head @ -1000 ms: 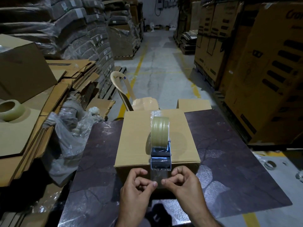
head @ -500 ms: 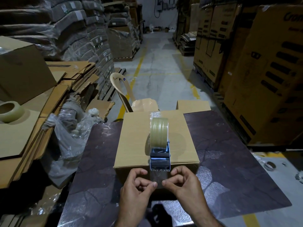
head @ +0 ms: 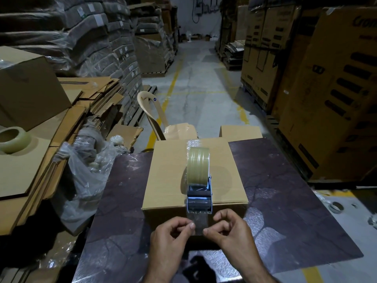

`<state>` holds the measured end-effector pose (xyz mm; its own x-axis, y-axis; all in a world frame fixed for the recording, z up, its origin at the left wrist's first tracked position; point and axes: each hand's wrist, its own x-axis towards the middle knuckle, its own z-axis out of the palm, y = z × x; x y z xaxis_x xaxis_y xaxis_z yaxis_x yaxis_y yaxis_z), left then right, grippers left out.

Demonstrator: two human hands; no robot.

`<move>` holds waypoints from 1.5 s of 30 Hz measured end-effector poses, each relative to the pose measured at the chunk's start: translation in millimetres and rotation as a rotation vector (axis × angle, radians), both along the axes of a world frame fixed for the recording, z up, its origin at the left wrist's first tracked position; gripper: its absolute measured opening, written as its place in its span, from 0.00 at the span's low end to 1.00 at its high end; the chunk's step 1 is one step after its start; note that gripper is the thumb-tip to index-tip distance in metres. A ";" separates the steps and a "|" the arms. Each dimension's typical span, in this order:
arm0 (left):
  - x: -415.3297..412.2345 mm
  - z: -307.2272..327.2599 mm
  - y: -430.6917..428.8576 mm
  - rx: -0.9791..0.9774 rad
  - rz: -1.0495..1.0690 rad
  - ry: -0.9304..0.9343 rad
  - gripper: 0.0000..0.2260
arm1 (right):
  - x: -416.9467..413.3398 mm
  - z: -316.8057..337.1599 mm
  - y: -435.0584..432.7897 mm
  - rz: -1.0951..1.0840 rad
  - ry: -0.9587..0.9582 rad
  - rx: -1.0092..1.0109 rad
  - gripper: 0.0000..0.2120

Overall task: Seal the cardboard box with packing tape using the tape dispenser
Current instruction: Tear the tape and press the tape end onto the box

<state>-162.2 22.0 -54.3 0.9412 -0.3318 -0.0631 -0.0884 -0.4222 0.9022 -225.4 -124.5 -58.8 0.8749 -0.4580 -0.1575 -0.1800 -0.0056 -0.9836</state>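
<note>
Both hands sit at six o'clock, low against the near face of the cardboard box [head: 169, 180]. Left hand [head: 170, 237] has its fingers curled, thumb and forefinger pinching the left edge of the clear tape strip [head: 199, 221]. Right hand [head: 232, 233] mirrors it, fingers curled in, fingertips closed on the strip's right edge. That strip hangs down from the front of the tape dispenser [head: 199, 199] and lies over the box's near top edge onto its front face.

Sitting on top of the box, the dispenser is right of its middle and close to the near edge, with its yellowish tape roll [head: 198, 166] standing upright behind the dark blue front part. At twelve o'clock on the box lid, a crinkled bit of clear tape shows at the far edge. Closed, the box rests on the dark counter [head: 285, 201], toward its far side.

At nine o'clock a spare tape roll [head: 13, 139] lies flat on a stack of flattened cardboard [head: 30, 170]. Crumpled clear plastic wrap [head: 85, 176] fills the gap between that stack and the counter. At twelve o'clock, beyond the box, stands a beige plastic chair [head: 161, 117].
</note>
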 end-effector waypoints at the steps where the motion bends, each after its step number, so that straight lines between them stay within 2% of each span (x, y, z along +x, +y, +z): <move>1: -0.2 0.3 -0.2 0.001 -0.001 0.005 0.05 | -0.2 -0.1 -0.2 0.000 -0.001 0.000 0.14; 19: -1.0 -4.0 2.0 0.010 -0.006 -0.016 0.08 | 0.1 -5.3 -1.4 0.011 -0.027 -0.037 0.13; 39: 3.0 -5.7 9.4 0.033 -0.062 -0.045 0.06 | -7.5 -8.1 -10.6 -0.002 -0.015 -0.101 0.10; 45: 5.5 -0.6 13.9 0.116 -0.108 0.038 0.05 | -10.1 -0.5 -19.6 -0.027 -0.033 -0.141 0.08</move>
<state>-156.8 35.9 -54.9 0.8967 -0.4194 -0.1413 -0.1059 -0.5134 0.8516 -235.4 -144.0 -59.2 0.8659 -0.4965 -0.0607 -0.1490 -0.1402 -0.9788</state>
